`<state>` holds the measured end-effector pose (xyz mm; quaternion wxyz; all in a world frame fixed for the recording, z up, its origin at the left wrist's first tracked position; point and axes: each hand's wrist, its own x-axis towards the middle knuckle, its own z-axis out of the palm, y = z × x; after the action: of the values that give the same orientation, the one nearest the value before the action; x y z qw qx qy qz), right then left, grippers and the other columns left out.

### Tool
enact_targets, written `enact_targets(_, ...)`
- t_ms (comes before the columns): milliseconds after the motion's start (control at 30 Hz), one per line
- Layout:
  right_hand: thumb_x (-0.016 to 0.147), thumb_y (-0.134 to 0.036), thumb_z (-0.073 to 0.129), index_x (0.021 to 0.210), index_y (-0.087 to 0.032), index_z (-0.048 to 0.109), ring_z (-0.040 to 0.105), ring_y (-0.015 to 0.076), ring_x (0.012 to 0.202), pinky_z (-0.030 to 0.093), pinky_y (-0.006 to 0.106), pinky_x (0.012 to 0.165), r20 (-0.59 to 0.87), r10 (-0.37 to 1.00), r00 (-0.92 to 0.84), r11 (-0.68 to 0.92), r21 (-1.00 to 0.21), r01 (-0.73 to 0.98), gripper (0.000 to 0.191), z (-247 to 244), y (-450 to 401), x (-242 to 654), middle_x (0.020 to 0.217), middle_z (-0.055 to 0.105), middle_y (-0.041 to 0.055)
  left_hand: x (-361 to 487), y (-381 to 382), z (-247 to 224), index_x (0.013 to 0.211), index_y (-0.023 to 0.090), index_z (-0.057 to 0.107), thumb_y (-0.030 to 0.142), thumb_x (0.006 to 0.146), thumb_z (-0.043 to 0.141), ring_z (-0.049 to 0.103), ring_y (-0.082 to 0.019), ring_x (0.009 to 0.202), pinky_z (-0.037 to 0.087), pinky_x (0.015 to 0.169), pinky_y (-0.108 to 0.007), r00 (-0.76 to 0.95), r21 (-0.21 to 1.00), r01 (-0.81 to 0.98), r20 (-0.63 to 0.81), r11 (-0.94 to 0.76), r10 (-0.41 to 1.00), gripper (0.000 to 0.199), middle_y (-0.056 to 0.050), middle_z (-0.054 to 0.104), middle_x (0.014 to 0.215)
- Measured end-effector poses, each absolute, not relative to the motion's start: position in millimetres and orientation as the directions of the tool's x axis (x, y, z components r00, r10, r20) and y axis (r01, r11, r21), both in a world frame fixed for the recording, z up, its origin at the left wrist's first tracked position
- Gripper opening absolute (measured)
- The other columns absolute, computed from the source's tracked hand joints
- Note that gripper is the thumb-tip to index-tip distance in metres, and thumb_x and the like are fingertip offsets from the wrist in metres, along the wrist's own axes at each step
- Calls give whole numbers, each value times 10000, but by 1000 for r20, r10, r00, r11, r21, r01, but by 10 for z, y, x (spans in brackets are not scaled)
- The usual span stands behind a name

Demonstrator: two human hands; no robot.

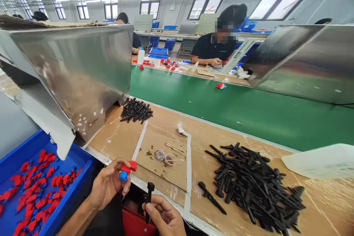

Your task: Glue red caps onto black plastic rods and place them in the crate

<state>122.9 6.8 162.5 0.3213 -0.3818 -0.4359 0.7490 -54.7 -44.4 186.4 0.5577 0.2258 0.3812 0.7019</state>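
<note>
Pinched in the fingers of my left hand (107,182) is a small red and blue plastic part (128,169), held just over the table's near edge. My right hand (166,214) grips a black plastic stick-like part (149,195) with a square head, held upright close to my left hand. The two parts are apart. On the table to the right lies a large heap of similar black parts (254,184), with a single black part (212,197) beside it. A smaller pile of black parts (136,110) lies farther back on the left.
At left, a blue bin (83,177) contains many red and blue parts. Cotton swabs (174,148) and small clear rings (164,158) lie mid-table. A green conveyor belt (249,114) runs behind. Metal panels (91,66) flank it. A co-worker (212,48) sits across.
</note>
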Motion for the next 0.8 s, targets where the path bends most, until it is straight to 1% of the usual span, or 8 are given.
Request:
enact_targets(67, 635, -504, 820, 740, -161, 745, 605, 164, 563, 477, 249, 564, -278, 828, -488, -396, -905, -157, 367, 1690, 73, 1225, 598, 686, 49, -488, -369, 1894, 891, 185, 581, 463, 922, 488, 465, -102, 566, 357, 560, -244, -323, 843, -529, -98, -94, 941, 294, 23, 480, 670)
enact_targets(133, 646, -491, 818, 750, -163, 743, 619, 168, 576, 490, 248, 579, -269, 846, -461, -381, -910, -167, 353, 1745, 64, 1198, 603, 691, 49, -431, -316, 1900, 928, 199, 583, 402, 943, 498, 440, -93, 599, 356, 592, -227, -398, 927, -370, -93, -67, 913, 221, 28, 491, 690)
enact_targets(167, 646, -480, 820, 757, -163, 742, 626, 172, 583, 500, 252, 587, -267, 860, -436, -370, -913, -170, 345, 1765, 58, 1180, 609, 695, 49, -402, -298, 1902, 1017, 215, 587, 388, 941, 513, 452, -96, 639, 368, 616, -224, -420, 955, -295, -90, -42, 903, 203, 16, 538, 771)
enact_targets(233, 641, -459, 829, 773, -165, 741, 644, 186, 597, 527, 270, 601, -260, 891, -372, -342, -924, -173, 334, 1793, 52, 1146, 630, 704, 50, -343, -273, 1910, 1213, 259, 541, 406, 943, 505, 503, -118, 764, 401, 671, -228, -429, 982, -191, -96, 14, 898, 310, -20, 594, 1023)
enact_targets(333, 645, -439, 830, 794, -170, 743, 679, 210, 639, 567, 294, 629, -237, 918, -318, -300, -939, -169, 320, 1805, 70, 1120, 683, 728, 59, -269, -250, 1923, 1266, 260, 534, 417, 939, 505, 532, -165, 975, 420, 772, -235, -398, 993, -87, -106, 78, 911, 363, -38, 583, 1218)
enact_targets(400, 662, -423, 821, 798, -173, 742, 698, 219, 669, 584, 297, 649, -216, 921, -323, -279, -946, -164, 295, 1802, 98, 1126, 711, 741, 64, -236, -235, 1914, 1224, 242, 565, 418, 928, 524, 544, -176, 987, 426, 793, -241, -379, 993, -72, -112, 92, 918, 347, -37, 613, 1182)
enact_targets(533, 694, -383, 803, 798, -173, 740, 718, 226, 694, 597, 291, 659, -174, 928, -330, -241, -955, -173, 242, 1792, 144, 1166, 739, 756, 71, -202, -216, 1881, 1221, 221, 564, 424, 909, 552, 573, -164, 867, 451, 727, -245, -365, 989, -102, -141, 111, 920, 372, -43, 643, 1108)
enact_targets(800, 708, -345, 800, 791, -176, 754, 709, 212, 678, 588, 265, 653, -151, 940, -306, -195, -974, -119, 194, 1772, 126, 1211, 736, 751, 60, -177, -213, 1943, 1174, 218, 584, 401, 909, 551, 567, -165, 815, 453, 694, -245, -347, 995, 45, -70, 92, 935, 323, -45, 651, 1031)
